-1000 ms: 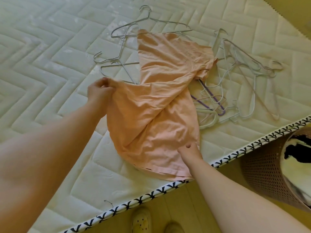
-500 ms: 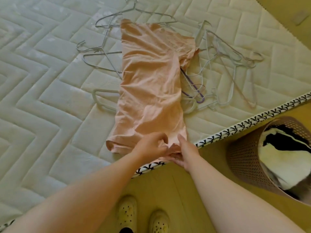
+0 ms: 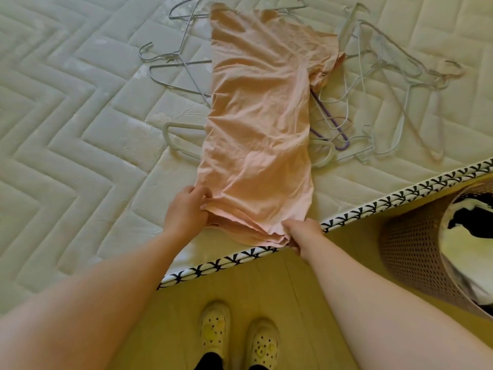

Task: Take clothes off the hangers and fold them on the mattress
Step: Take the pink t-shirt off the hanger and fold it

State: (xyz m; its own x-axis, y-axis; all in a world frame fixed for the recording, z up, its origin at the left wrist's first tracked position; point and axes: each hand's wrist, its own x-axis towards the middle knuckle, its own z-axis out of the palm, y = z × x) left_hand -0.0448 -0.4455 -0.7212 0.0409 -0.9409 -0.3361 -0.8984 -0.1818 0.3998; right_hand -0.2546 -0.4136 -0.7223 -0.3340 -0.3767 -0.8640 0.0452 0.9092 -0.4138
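1. Head view: the quilted mattress fills most of the frame, and its patterned near edge runs diagonally from lower left to upper right.
2. The peach T-shirt is laid on the mattress, already off its hanger and doubled lengthwise into a long strip. It runs from the near edge toward the far side, with one sleeve bunched at its far right. The hem lies at the near edge.
3. A perforated laundry basket holding black and white cloth is seen on the floor, just beyond the near edge on the right.
4. A loose heap of wire hangers lies right of the strip. More wire hangers and a white plastic hanger lie left of it, partly tucked beneath the cloth.
5. The left hand is closed on the hem's left corner, with the fabric pinched between curled fingers and thumb.
6. The right hand is closed on the hem's right corner, right at the near edge, with the cloth gripped.
7. A purple hanger shows just beside the strip's right side.
8. Step judged in hand: the crosswise fold. Next, both corners would likely need to be lifted together and carried toward the collar end, kept level so that the layers stay aligned. The hangers underneath may leave the fold uneven.
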